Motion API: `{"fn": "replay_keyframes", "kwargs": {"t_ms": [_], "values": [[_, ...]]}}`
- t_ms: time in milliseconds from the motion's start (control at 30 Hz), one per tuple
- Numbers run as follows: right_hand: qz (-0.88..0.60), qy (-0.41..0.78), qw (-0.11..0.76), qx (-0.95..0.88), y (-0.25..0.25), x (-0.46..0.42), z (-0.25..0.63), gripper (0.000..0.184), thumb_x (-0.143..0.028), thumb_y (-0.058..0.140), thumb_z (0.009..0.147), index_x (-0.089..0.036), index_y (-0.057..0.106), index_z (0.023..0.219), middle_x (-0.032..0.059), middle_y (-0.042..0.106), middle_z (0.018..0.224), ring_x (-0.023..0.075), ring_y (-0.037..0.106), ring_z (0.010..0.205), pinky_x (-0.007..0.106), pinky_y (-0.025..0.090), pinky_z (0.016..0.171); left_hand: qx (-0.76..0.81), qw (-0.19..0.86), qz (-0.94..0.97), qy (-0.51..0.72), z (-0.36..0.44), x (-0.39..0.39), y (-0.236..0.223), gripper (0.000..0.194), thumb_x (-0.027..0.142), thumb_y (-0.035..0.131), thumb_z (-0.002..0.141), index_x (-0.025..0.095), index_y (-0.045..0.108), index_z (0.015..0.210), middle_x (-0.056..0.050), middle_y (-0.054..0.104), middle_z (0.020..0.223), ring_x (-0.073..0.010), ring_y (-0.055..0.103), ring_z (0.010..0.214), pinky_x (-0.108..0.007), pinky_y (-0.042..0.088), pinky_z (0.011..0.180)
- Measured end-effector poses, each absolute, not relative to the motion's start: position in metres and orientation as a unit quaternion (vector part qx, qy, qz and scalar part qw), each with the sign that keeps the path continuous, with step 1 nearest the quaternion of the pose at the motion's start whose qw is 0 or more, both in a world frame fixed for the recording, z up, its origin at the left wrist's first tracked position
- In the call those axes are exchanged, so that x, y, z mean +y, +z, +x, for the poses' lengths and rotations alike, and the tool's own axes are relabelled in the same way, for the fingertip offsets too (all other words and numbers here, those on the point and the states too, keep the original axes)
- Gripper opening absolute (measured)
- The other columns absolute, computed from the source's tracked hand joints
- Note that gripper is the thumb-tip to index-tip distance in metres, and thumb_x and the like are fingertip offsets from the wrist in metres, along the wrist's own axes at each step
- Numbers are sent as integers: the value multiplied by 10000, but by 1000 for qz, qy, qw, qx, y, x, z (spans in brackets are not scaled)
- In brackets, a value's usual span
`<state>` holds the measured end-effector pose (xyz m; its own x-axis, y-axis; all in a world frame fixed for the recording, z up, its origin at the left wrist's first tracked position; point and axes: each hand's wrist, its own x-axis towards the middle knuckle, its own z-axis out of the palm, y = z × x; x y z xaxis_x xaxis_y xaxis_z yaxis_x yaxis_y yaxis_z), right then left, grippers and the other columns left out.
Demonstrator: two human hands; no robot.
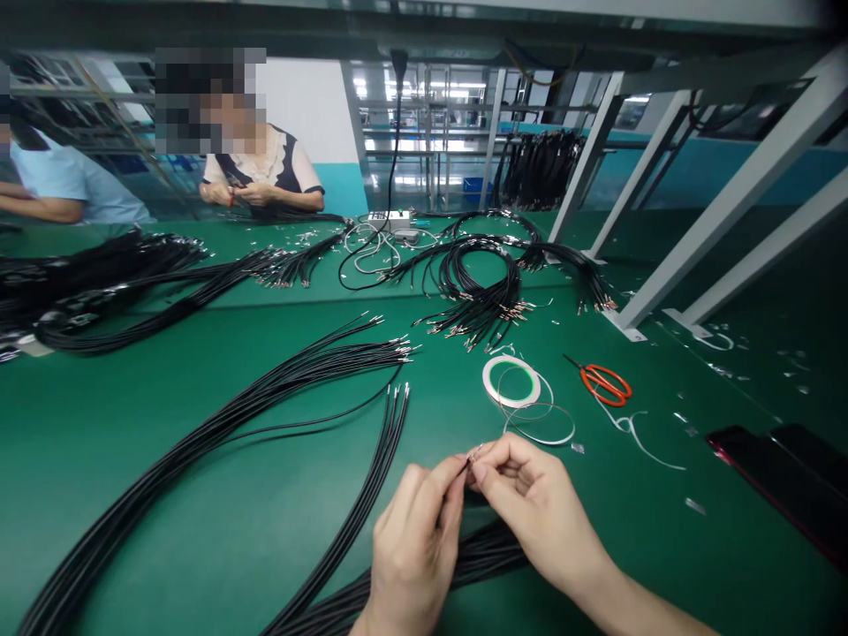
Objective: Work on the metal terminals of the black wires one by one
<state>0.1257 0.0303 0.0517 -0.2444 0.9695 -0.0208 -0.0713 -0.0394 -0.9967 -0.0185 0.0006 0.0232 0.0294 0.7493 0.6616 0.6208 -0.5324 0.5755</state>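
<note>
My left hand [414,543] and my right hand [530,503] meet low in the middle of the green table [199,459]. Both pinch the metal-tipped end of a thin black wire [469,459] between fingertips. Under my hands lies a bundle of black wires [477,552]. A small group of black wires [381,450] runs up from the bottom edge to the left of my left hand. Just beyond my right hand lie a white tape roll [511,381] and loose tape rings [538,424].
Orange-handled scissors [604,382] lie right of the tape. Dark phones [788,481] rest at the right edge. A long wire bundle [218,424] crosses the left side; coiled wires [480,283] lie farther back. Two people sit at the far left. White frame legs [722,212] stand right.
</note>
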Motion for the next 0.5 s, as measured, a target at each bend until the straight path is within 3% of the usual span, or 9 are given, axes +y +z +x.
{"fn": "replay_keyframes", "kwargs": {"t_ms": [200,400,500], "values": [[-431,581,442,-531,52,31,127,187,-301,624,876,-172,601,743,54,660,865,178,654,826,279,529,753,471,42,732,491,-19,0,20,368,-16,585,861,154,599,1186,-27,603,801,-112,594,669,-205,513,636],[-427,583,444,-530,53,30,127,186,-309,631,872,-175,600,746,66,672,890,200,664,874,299,530,775,490,65,710,502,-18,-1,22,240,9,594,864,161,602,1049,-14,627,796,-109,600,668,-201,509,650],[-430,582,442,-529,52,31,127,192,-318,631,874,-173,601,752,74,681,899,203,668,874,306,532,775,489,57,718,491,-18,-1,21,260,18,589,870,167,600,1083,-16,626,793,-113,597,659,-206,510,642]]}}
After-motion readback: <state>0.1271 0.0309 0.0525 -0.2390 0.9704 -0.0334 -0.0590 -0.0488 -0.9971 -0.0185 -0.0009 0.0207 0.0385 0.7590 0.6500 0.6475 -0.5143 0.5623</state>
